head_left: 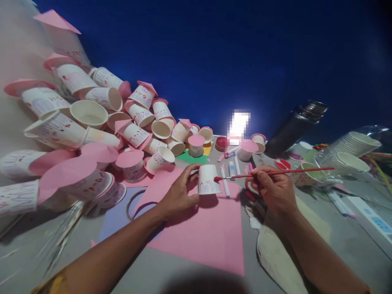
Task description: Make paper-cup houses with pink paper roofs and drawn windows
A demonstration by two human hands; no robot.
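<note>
My left hand (183, 192) grips a white paper cup (208, 180) by its side, upside down, just over a pink paper sheet (211, 241). Small red marks and faint purple lines run along the cup's wall. In my right hand (274, 190) is a thin red paintbrush (295, 171), held level between thumb and fingers. Its red-coated tip meets the right side of the cup, or lies right beside it. Past the cup lie a white marker (225, 182) and a paint tube (232, 169). A small jar of red paint (221, 143) stands farther back.
Decorated paper cups with pink paper tops (137, 134) are heaped on the left. A roll of tape (134, 204) lies on purple paper (114, 212). At the right are a dark thermos (290, 128), stacked plain cups (349, 163), a power strip (372, 220) and a pale cloth (281, 249).
</note>
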